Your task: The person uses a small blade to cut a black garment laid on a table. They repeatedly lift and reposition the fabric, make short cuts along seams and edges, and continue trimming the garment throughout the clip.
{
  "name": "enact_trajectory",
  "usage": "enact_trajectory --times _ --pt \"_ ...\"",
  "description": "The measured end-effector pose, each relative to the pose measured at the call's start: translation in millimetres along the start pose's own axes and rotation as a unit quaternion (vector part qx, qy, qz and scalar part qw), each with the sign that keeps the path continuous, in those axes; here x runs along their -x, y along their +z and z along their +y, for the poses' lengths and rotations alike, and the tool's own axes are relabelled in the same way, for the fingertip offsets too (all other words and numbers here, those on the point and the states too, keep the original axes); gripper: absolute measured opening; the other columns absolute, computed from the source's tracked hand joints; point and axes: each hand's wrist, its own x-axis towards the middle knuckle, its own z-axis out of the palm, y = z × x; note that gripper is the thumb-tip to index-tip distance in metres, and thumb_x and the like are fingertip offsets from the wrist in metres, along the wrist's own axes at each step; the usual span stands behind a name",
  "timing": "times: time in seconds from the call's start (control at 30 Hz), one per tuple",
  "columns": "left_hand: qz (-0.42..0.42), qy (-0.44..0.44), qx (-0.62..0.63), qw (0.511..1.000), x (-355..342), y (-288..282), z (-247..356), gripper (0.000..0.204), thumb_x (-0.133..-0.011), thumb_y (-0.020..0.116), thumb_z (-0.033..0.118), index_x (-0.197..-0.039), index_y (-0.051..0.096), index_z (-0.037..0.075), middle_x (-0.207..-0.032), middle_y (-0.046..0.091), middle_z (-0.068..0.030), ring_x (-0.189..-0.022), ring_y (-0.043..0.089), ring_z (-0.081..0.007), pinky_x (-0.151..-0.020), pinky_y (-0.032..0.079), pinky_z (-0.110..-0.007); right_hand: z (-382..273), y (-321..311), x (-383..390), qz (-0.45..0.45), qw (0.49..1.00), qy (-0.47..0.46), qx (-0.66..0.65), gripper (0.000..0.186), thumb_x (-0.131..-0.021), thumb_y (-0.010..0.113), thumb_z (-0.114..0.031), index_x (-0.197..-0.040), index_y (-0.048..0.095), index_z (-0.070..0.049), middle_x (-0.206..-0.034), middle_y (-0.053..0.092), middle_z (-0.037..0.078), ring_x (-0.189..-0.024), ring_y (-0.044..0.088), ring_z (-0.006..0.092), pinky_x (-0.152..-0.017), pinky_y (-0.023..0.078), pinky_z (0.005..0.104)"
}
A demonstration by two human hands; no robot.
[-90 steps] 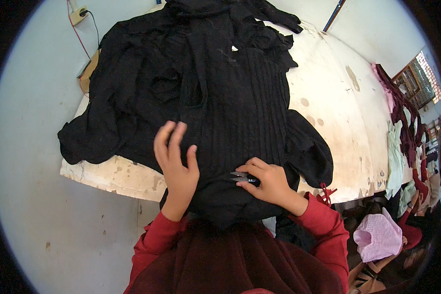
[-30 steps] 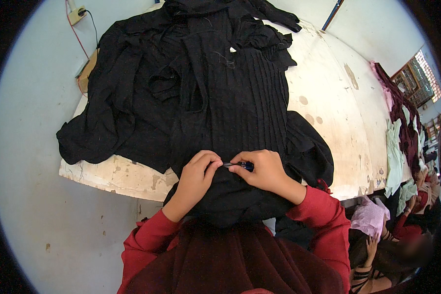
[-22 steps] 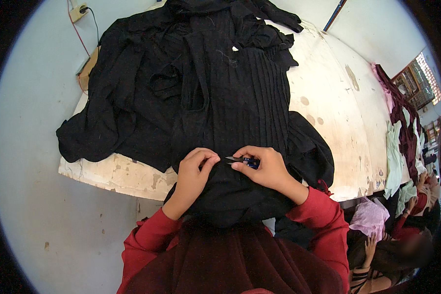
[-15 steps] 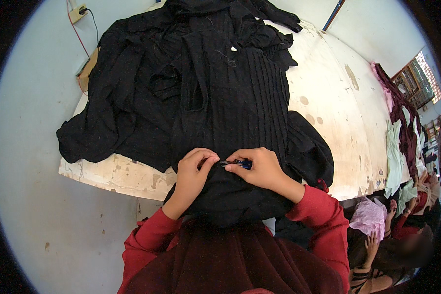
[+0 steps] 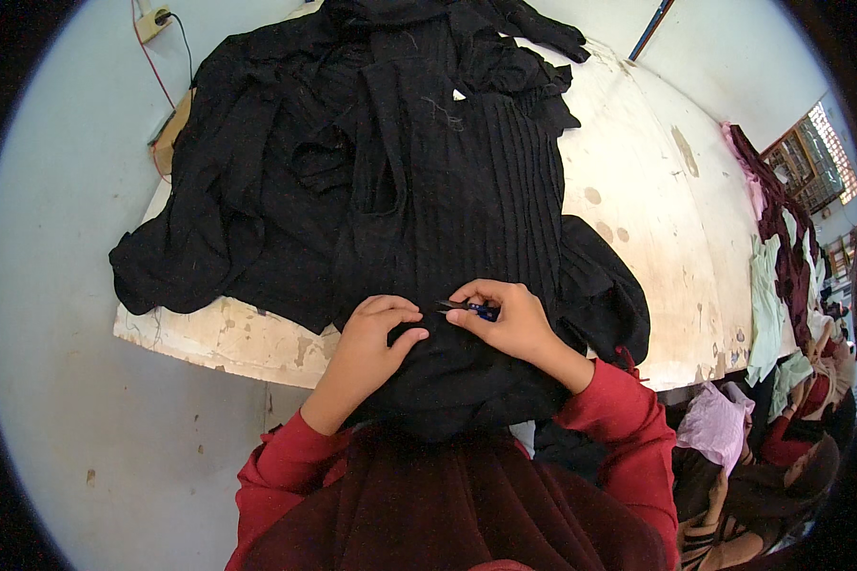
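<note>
A black pleated garment (image 5: 448, 209) lies spread over the table, and its near end drapes over the edge toward my lap. Small thread snips (image 5: 487, 312) with blue on the handle are gripped between the thumb and fingers of my right hand (image 5: 516, 322). Their dark blades point left, just above the cloth. My left hand (image 5: 376, 333) is on the garment to the left of the blade tips, with thumb and fingers apart and nothing visible between them. Loose threads and a small white bit (image 5: 458, 95) show on the upper part of the garment.
The pale, stained wooden table (image 5: 638, 209) shows to the right of the garment. A wall with a socket and plug (image 5: 154, 21) stands at the left. At the right, maroon, pink and light green cloths (image 5: 764, 295) hang over the table edge, and other people (image 5: 724, 523) sit beyond.
My left thumb has parted from the fingers, opening that pinch. My right hand has shifted slightly right with the snips, so the blades are farther from my left hand.
</note>
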Motion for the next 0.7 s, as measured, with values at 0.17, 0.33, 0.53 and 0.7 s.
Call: enact_trajectory --times 0.17,0.33,0.53,0.7 --pt "-0.002 -0.045 0.022 0.999 1.6 3.9 -3.8 0.012 -0.085 0.068 0.010 -0.091 0.069 -0.001 -0.097 0.068 -0.0120 -0.087 0.066 -0.0267 -0.079 0.051 -0.033 -7.2 -1.8 0.7 -0.024 0.999 0.024 -0.013 0.032 -0.079 0.078 -0.034 -0.099 0.074 -0.009 -0.075 0.067 0.004 -0.066 0.062 0.0130 -0.065 0.047 0.0267" --pt "0.018 -0.132 0.083 0.988 -3.5 3.6 -0.9 0.011 -0.087 0.065 0.008 -0.092 0.066 -0.002 -0.097 0.066 -0.0126 -0.087 0.065 -0.0283 -0.080 0.050 -0.036 -7.4 -3.1 1.9 -0.038 0.999 0.005 -0.008 0.032 -0.078 0.079 -0.034 -0.098 0.074 -0.009 -0.076 0.068 0.004 -0.066 0.062 0.0133 -0.064 0.047 0.0271" --pt "-0.002 -0.011 0.012 1.000 0.9 3.3 -2.6 0.013 -0.088 0.065 0.011 -0.094 0.067 0.000 -0.098 0.067 -0.0113 -0.089 0.066 -0.0273 -0.079 0.051 -0.034 -3.5 -1.1 0.0 -0.038 0.999 0.000 -0.008 0.032 -0.078 0.079 -0.034 -0.098 0.074 -0.009 -0.076 0.068 0.005 -0.066 0.063 0.0139 -0.063 0.048 0.0276" --pt "-0.024 -0.069 0.046 0.996 0.7 2.3 -5.3 0.013 -0.089 0.064 0.012 -0.093 0.068 -0.001 -0.097 0.068 -0.0110 -0.089 0.066 -0.0271 -0.079 0.051 -0.034 -4.4 -1.9 1.7 -0.034 0.999 -0.017 -0.002 0.032 -0.078 0.078 -0.037 -0.096 0.074 -0.011 -0.075 0.069 0.005 -0.065 0.065 0.0164 -0.063 0.050 0.0289"
